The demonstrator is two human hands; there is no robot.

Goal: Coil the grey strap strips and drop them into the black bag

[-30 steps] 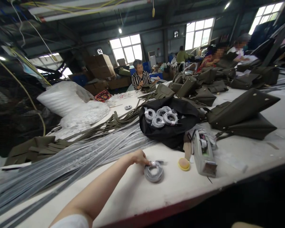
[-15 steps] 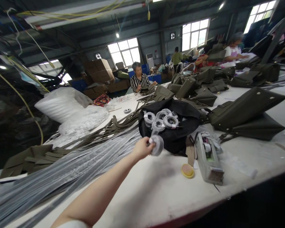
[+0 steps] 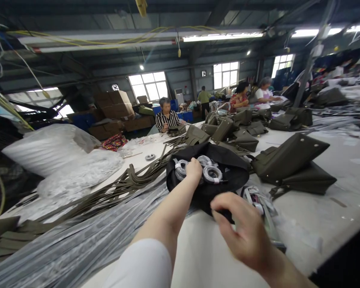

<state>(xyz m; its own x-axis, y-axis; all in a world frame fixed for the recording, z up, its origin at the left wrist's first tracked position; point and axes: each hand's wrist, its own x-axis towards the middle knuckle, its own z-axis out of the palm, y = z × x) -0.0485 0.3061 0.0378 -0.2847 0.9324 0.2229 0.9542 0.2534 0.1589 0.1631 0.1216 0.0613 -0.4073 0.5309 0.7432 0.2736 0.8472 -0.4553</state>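
My left hand (image 3: pixel 194 170) reaches into an open black bag (image 3: pixel 237 176) and rests among the coils there, its fingers closed. Whatever it grips is hidden by the hand. Several grey coils of strip, each banded with a white label, lie in the bag; one coil (image 3: pixel 213 174) is just right of the hand, another coil (image 3: pixel 180 170) just left. My right hand (image 3: pixel 243 230) is lifted in front of the bag, slightly blurred. Its fingers are curved, with a gap between thumb and forefinger and nothing visible in them. Behind it a tape dispenser (image 3: pixel 268 214) is partly covered.
Grey strips (image 3: pixel 108 232) and dark olive straps (image 3: pixel 138 176) run across the table to the left. Olive bags (image 3: pixel 291 160) lie at right. A plastic sack (image 3: pixel 54 148) stands at the far left. A person in a striped shirt (image 3: pixel 168 120) sits across the table.
My left hand, which held a grey coil in front of the bag, has moved forward into the bag. My right hand has come into view. The view has turned right.
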